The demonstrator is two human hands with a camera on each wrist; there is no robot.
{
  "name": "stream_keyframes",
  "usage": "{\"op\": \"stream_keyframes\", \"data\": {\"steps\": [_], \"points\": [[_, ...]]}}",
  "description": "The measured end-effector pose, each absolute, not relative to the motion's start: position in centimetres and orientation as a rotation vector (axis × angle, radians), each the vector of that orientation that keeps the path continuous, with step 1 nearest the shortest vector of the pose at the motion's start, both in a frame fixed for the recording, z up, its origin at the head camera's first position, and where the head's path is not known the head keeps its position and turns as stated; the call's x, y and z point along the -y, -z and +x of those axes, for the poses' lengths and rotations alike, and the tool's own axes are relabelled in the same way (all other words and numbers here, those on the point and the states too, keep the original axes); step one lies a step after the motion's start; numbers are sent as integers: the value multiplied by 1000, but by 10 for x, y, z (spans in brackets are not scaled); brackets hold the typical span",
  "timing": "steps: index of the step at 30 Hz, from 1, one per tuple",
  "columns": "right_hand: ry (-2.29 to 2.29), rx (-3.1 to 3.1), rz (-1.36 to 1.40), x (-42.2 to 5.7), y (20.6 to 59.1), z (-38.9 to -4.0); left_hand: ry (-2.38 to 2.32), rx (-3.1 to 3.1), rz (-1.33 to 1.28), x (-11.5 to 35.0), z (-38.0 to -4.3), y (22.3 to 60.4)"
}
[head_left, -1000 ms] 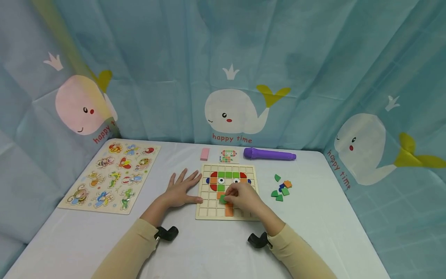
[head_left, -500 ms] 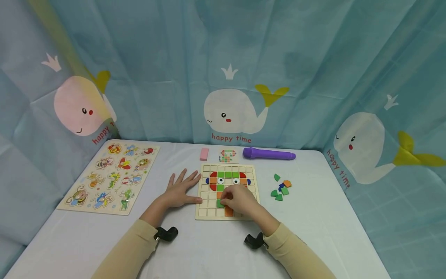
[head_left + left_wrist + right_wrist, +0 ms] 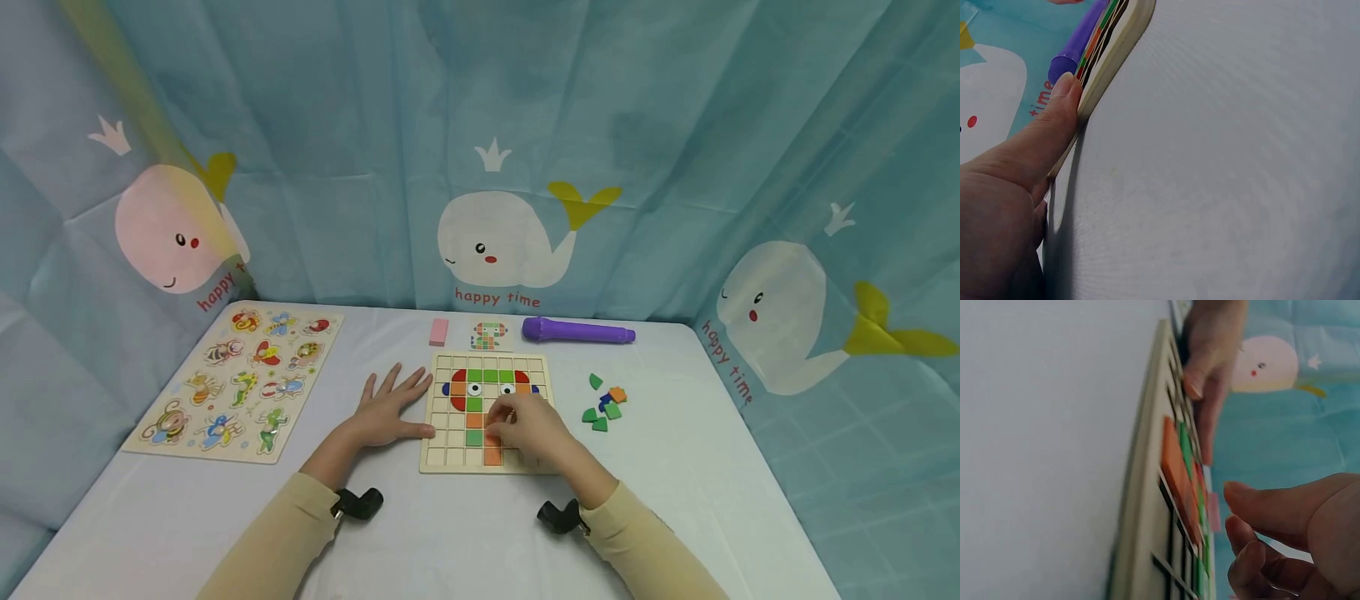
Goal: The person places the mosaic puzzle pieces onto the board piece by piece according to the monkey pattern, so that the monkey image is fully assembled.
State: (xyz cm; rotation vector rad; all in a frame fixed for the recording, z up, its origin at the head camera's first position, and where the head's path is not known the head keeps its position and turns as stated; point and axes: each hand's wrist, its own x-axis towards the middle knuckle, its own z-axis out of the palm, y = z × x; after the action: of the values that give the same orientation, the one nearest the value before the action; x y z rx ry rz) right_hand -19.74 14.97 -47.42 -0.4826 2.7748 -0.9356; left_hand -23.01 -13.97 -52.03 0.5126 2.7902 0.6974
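Observation:
My left hand (image 3: 385, 415) lies on the table with its fingers spread. Its thumb (image 3: 1063, 103) rests on the left edge of the wooden grid board (image 3: 441, 457). My right hand (image 3: 528, 425) hovers over the middle of the board, fingers loosely bent; in the right wrist view its thumb (image 3: 1254, 503) and fingertips have a gap between them and nothing in it. Beside it a green square tile (image 3: 474, 437) sits in a grid cell, below one orange tile (image 3: 475, 421) and left of another. Red, green, blue and eye-patterned tiles fill upper cells; the right hand hides some cells.
Several loose green, blue and orange pieces (image 3: 612, 411) lie right of the board. Behind it are a pink block (image 3: 439, 332), a pattern card (image 3: 490, 335) and a purple microphone-shaped stick (image 3: 579, 330). An insect puzzle board (image 3: 236, 379) lies at the left.
The green square tile, pinched by the right hand a second ago, now lies in the grid. The right hand has let go and drawn back slightly right. The left hand stays put.

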Motion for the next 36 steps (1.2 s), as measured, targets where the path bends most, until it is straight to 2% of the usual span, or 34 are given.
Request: {"op": "stream_keyframes", "data": {"steps": [13, 26, 36], "points": [[1000, -2847, -196, -223, 463, -199, -704, -2788, 515, 138, -230, 522], [998, -2929, -78, -292, 471, -203, -701, -2792, 526, 139, -231, 521], [954, -2919, 11, -323, 486, -207, -695, -2795, 511, 139, -229, 521]]}}
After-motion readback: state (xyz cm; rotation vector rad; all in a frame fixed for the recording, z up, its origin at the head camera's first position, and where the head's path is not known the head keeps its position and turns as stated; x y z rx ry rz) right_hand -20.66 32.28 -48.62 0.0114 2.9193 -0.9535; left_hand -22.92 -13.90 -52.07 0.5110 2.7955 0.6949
